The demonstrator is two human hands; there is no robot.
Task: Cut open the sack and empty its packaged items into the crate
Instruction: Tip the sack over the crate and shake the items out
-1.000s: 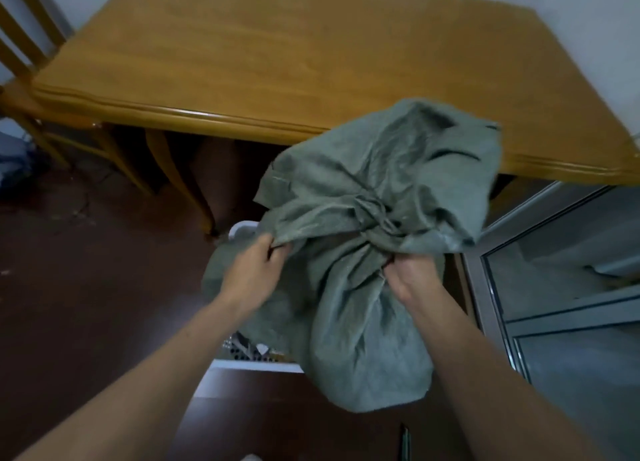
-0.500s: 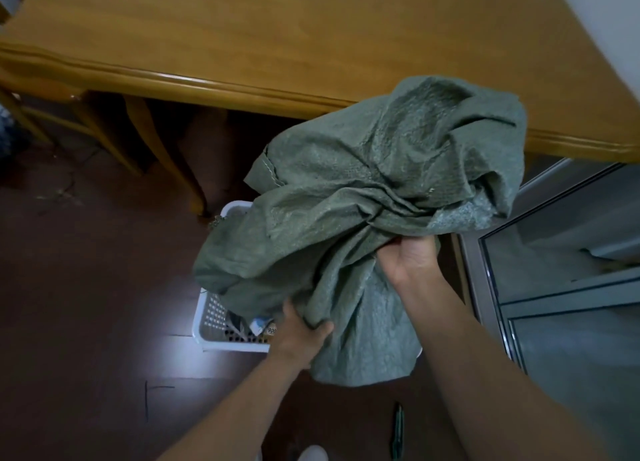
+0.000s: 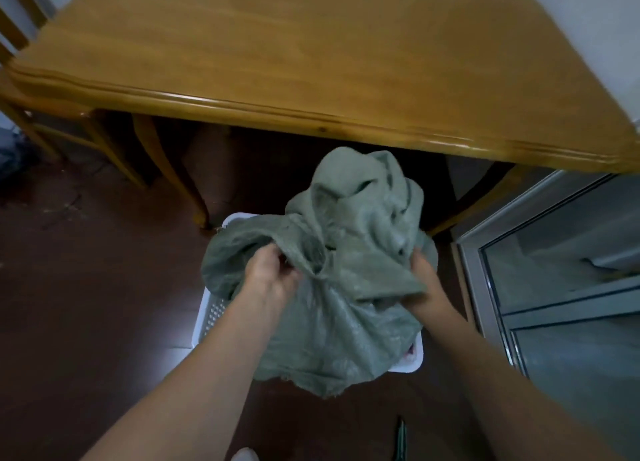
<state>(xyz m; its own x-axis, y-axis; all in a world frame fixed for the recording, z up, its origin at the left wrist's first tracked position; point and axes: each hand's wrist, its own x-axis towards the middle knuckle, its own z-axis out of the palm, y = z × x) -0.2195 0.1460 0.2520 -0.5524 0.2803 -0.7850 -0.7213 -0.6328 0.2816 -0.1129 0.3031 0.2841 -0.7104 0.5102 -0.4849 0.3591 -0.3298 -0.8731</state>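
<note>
A dark, reddish-brown floor with a dull sheen carries everything here. On it stands a white perforated crate, set just in front of the near edge of a wooden table and partly under that edge. The table top is honey-coloured and varnished, with a moulded rim and curved legs. A matching wooden chair stands at the table's far left corner, against a pale wall.

The grey-green woven sack hangs crumpled over the crate and covers most of its opening. Both hands hold it up. The left hand grips a bunched fold near the sack's gathered middle, fingers curled tight. The right hand clutches the right side, fingers tucked under a loose flap. The frayed lower hem droops past the crate's near rim.

At the crate's near right corner a pinkish patch shows, possibly a package, though it is too small to tell.

To the right stands a metal-framed glass door. A slim dark tool lies on the floor near the bottom edge of the view.
</note>
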